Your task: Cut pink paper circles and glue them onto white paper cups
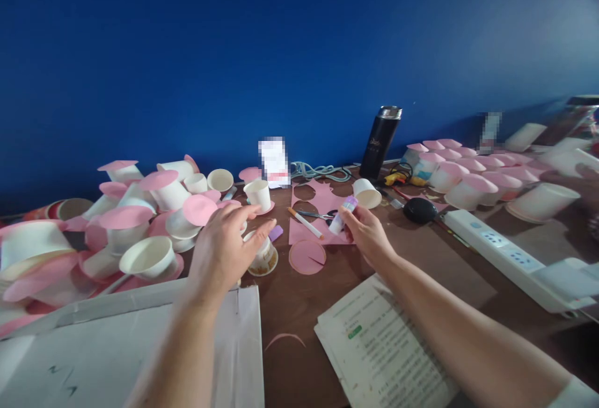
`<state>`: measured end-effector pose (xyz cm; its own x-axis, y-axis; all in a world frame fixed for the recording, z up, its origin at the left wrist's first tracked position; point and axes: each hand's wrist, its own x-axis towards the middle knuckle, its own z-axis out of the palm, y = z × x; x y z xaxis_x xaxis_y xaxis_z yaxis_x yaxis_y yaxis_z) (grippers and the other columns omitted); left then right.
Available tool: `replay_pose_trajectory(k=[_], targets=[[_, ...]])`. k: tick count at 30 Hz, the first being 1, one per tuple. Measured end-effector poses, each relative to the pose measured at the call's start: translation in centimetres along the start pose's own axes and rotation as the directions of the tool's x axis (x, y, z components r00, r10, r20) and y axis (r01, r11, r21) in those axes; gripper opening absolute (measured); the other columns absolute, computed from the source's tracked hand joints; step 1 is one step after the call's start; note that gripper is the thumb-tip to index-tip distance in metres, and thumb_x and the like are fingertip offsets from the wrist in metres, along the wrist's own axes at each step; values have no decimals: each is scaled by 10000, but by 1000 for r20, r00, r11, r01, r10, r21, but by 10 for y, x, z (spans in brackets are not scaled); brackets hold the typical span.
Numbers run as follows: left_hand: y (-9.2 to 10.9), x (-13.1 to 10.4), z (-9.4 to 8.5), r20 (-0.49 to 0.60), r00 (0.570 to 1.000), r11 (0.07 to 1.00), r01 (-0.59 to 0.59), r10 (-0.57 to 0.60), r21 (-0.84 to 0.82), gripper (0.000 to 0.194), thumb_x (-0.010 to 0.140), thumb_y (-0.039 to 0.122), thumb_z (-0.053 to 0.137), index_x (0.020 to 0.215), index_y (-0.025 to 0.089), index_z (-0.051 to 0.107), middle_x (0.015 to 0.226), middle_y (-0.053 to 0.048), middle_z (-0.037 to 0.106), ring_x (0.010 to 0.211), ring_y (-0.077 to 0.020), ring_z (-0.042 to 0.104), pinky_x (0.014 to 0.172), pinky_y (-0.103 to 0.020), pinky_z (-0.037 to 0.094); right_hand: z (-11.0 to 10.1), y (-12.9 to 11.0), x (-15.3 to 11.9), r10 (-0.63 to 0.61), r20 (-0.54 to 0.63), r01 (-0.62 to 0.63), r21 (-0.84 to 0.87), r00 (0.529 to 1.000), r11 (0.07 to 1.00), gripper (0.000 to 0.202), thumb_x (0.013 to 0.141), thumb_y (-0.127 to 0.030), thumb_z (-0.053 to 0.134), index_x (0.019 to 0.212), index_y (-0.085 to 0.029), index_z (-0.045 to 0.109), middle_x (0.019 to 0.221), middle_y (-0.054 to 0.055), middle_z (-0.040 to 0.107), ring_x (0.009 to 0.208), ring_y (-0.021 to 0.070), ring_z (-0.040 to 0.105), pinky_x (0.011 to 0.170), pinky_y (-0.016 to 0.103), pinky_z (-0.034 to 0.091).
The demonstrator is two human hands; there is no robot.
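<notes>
My right hand [367, 233] is closed around a glue stick [337, 223] with a translucent body and a purple end. Fingers apart, my left hand [229, 242] hovers by an upside-down paper cup [263, 262] with a brown pattern near its rim. I cannot tell whether it touches the cup. Between the hands lies a pink paper disc [306, 257] with a slit. Behind it are a pink sheet [322, 196] with round cut-outs, scissors [316, 214] and a white pen [306, 224]. A small purple cap-like piece [276, 232] sits beside the left thumb.
Many white cups with pink paper tops crowd the left [126, 218] and back right [461, 177]. A black thermos [381, 140] stands near the blue wall. A power strip [503, 258] lies right, printed papers [379, 345] in front, and a white box [224, 333] front left.
</notes>
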<state>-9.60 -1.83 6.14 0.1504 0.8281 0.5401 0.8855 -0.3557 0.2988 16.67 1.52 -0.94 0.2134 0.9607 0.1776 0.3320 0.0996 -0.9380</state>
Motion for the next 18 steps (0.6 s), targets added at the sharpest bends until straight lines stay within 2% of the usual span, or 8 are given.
replay_pose_trajectory(k=[2, 4, 7, 11, 18], targets=[[10, -1, 3, -79, 997, 999, -20, 17, -31, 302, 868, 444, 506, 1021, 245, 674, 932, -34, 680, 854, -191, 611, 776, -307, 472, -2, 2, 3, -12, 20, 15, -127, 1000, 992, 422, 808, -582, 506, 793, -170, 597, 589, -2, 574, 514, 133, 506, 484, 239, 373], [18, -5, 8, -64, 997, 997, -56, 53, -55, 247, 886, 373, 495, 986, 245, 681, 921, -24, 682, 798, -166, 613, 742, -284, 470, -5, 4, 4, -21, 17, 25, -284, 1000, 958, 424, 792, -556, 545, 939, -165, 623, 658, 16, 619, 583, 159, 558, 545, 254, 403], [27, -10, 16, 87, 990, 991, -107, 114, -77, 222, 897, 305, 475, 936, 246, 685, 910, -23, 678, 757, -150, 613, 657, -263, 451, -7, 5, 4, -36, 40, 51, -487, 999, 872, 500, 775, -552, 576, 1121, -191, 595, 802, 53, 667, 664, 188, 596, 595, 274, 405], [34, -15, 23, 299, 939, 985, -163, 172, -54, 212, 891, 254, 475, 859, 243, 684, 817, -15, 647, 706, -147, 595, 604, -273, 418, -7, 4, 0, -12, 109, 81, -652, 994, 754, 502, 799, -560, 544, 1191, -248, 575, 952, 83, 693, 748, 232, 625, 581, 283, 369], [47, -22, 26, 392, 883, 961, -278, 256, -2, 249, 901, 188, 417, 723, 203, 590, 744, -27, 593, 689, -155, 560, 563, -289, 381, -7, 0, -6, 8, 172, 118, -709, 985, 695, 552, 810, -636, 493, 1239, -293, 539, 1031, 90, 697, 854, 277, 650, 646, 316, 399]])
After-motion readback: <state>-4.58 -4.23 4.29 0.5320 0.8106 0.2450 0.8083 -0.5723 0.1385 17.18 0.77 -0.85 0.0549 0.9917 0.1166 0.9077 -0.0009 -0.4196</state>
